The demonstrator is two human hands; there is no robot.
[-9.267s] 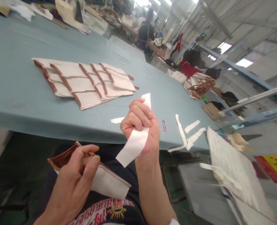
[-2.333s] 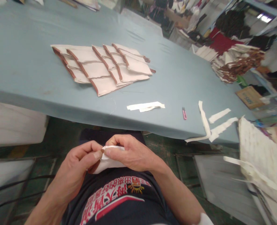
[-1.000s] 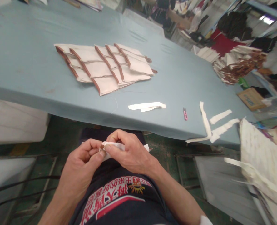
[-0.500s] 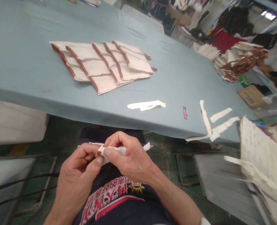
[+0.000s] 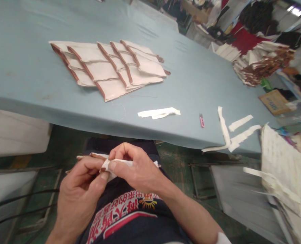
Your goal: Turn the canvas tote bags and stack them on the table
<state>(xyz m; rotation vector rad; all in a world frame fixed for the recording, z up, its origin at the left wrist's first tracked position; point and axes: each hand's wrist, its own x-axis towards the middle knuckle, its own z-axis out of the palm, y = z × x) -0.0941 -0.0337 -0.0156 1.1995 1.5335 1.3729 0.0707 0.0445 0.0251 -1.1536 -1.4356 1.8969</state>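
Observation:
Over my lap, both hands pinch a white cloth piece with brown trim [image 5: 112, 175]. My left hand [image 5: 82, 188] grips its brown-edged end between thumb and fingers. Close beside it, my right hand [image 5: 132, 167] presses thumb against fingers on the white fabric. Much of the cloth is hidden behind the hands; brown edging shows past the left fingers and a pale end past the right hand. On the table beyond lie several overlapping white cloth pouches with brown edges [image 5: 107, 69].
The blue-green table [image 5: 191, 74] spans the view. Pale fabric strips [image 5: 159, 113] and pink thread snips [image 5: 201, 120] lie near its front edge, with more strips [image 5: 224, 130] to the right. A heap of brown-edged pieces [image 5: 263, 62] and a cardboard box [image 5: 275, 101] stand at the right.
Both hands have shifted slightly left with the cloth piece. More brown edging now shows behind the left fingers, and less of the cloth sticks out past the right hand.

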